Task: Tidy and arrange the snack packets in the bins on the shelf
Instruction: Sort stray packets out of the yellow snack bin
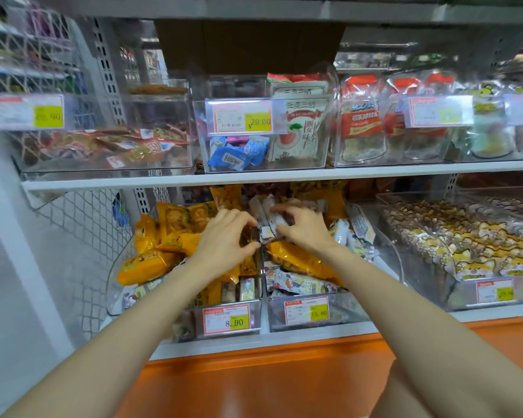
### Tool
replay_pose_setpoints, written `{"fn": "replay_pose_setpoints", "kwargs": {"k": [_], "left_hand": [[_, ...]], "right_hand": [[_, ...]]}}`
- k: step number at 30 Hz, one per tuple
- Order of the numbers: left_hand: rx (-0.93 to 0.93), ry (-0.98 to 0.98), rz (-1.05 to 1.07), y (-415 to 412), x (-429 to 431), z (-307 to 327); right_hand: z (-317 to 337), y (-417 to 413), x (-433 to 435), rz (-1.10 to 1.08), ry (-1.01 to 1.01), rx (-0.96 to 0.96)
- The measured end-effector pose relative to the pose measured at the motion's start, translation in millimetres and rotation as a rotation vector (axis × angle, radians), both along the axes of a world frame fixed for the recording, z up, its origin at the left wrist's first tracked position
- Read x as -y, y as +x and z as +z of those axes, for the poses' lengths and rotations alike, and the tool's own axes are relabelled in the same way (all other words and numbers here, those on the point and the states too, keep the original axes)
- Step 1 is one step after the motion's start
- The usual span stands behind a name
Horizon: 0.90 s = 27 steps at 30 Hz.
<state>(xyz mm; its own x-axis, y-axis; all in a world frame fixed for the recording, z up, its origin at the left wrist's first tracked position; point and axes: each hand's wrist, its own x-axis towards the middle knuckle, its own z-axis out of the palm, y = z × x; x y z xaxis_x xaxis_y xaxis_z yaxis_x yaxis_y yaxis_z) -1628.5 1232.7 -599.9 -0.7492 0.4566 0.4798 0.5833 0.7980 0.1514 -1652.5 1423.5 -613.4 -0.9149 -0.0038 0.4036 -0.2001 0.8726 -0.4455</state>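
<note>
While both forearms reach in from below, the left hand (224,238) and the right hand (304,227) meet well above the 8.90 price tag (226,320), slightly to its right. Between them they grip a bundle of brown-and-silver packets (267,220), held upright above the packets heaped in the bins. The left hand's fingers are curled, with thumb and forefinger pinching the bundle's near left edge. The right hand's fingers are curled and a little spread over the bundle's top and right side, the thumb coming in below.

Directly behind the 8.90 price tag stands a clear bin (113,282) heaped with yellow snack packets (151,265), which fill the space up and left of the tag. Just right of the tag, a second clear bin (344,315) carries a 15.80 tag (307,310) and holds cartoon-printed packets (299,282) under more yellow ones. Far right of the tag, a third bin (411,260) is full of yellow-and-white cat packets (471,254). High above the tag, on the upper shelf (163,179), a 29.80 tag (242,117) fronts a bin with blue packets (239,153) and a white pouch (302,128). Below the tag runs an orange base (254,381).
</note>
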Motion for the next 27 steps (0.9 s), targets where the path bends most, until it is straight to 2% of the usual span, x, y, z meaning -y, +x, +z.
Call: {"fn": "replay_pose_setpoints", "kwargs": {"k": [3, 9, 12, 15, 27], "left_hand": [[0.019, -0.113, -0.098, -2, -13, 5], [-0.042, -0.438, -0.208, -9, -43, 8], [-0.075, -0.506, -0.232, -11, -53, 3], [-0.085, -0.536, -0.214, -13, -59, -5], [-0.175, -0.456, -0.214, -15, -53, -9]], "right_hand": [[-6, -1, -14, -0.023, 0.164, -0.004], [2, 9, -51, -0.035, 0.038, -0.074], [5, 22, -76, -0.042, 0.112, -0.027], [-1, 36, -90, -0.047, 0.255, 0.023], [-15, 37, -77, -0.109, 0.455, 0.010]]}}
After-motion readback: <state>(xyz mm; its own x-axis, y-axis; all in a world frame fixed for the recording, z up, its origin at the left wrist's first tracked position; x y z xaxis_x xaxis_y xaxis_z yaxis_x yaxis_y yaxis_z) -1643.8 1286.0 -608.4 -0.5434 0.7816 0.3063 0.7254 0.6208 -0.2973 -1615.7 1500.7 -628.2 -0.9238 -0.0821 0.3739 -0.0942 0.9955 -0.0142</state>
